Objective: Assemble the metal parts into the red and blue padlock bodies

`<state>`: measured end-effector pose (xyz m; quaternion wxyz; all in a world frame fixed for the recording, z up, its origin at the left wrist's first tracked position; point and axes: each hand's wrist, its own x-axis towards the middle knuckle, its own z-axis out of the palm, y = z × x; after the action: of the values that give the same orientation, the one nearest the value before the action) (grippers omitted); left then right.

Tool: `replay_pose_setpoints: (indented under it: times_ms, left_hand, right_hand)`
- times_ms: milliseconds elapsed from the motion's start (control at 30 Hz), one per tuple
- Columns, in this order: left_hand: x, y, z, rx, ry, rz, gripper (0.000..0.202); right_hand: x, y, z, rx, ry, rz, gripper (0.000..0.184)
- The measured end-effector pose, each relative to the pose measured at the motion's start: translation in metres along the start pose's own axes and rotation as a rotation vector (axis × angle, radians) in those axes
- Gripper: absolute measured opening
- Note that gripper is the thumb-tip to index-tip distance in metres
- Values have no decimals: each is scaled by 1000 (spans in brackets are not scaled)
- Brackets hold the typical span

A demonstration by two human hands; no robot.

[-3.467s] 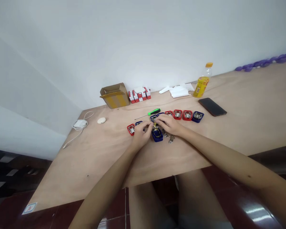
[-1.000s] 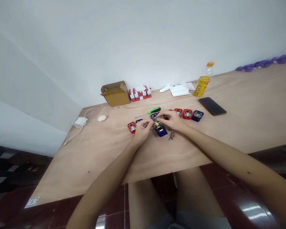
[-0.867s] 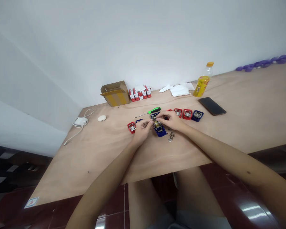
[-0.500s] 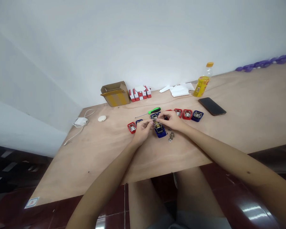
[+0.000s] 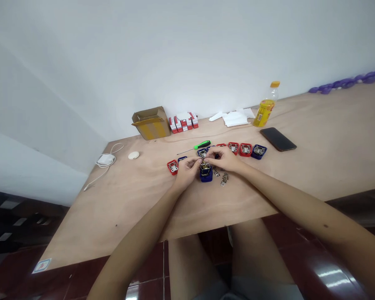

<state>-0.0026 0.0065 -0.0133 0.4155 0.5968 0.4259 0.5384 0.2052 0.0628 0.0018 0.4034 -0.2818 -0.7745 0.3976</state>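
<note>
Both hands meet over a small blue block with a brass-coloured metal fitting and wire loop (image 5: 205, 171). My left hand (image 5: 187, 170) pinches the fitting's upper end from the left. From the right, my right hand (image 5: 223, 159) pinches at the same spot, its fingertips almost touching the left ones. What lies between the fingertips is too small to make out. Just right of the block, small metal links (image 5: 225, 179) lie loose on the wooden table (image 5: 137, 196). A red block with a metal fitting (image 5: 173, 167) sits left of my left hand.
Several similar blocks, including a blue one (image 5: 259, 151), stand in a row behind and right of my hands. Farther back are a green-handled screwdriver (image 5: 201, 145), open cardboard box (image 5: 154, 129), small red-and-white boxes (image 5: 184, 123), white papers (image 5: 236, 118), yellow-labelled bottle (image 5: 265, 110) and phone (image 5: 278, 138).
The blue block has swung slightly left and now hangs straighter below my fingertips, exposing more metal links on its right. My hands have barely moved.
</note>
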Motion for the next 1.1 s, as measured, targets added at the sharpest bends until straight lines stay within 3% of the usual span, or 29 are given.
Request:
replay_pose_setpoints:
  times_ms: [300, 767, 900, 1100]
  left_hand:
    - [-1, 0, 0, 27, 14, 29, 39]
    - [-2, -1, 2, 30, 64, 28, 38]
    - [0, -3, 1, -4, 90, 29, 42]
    - [2, -6, -2, -7, 160, 26, 39]
  right_hand:
    - [-1, 2, 0, -24, -9, -46, 13]
    - [-1, 0, -1, -66, -44, -61, 15]
    - [3, -1, -7, -173, -51, -129, 20]
    - [7, 4, -31, -468, -286, -261, 26]
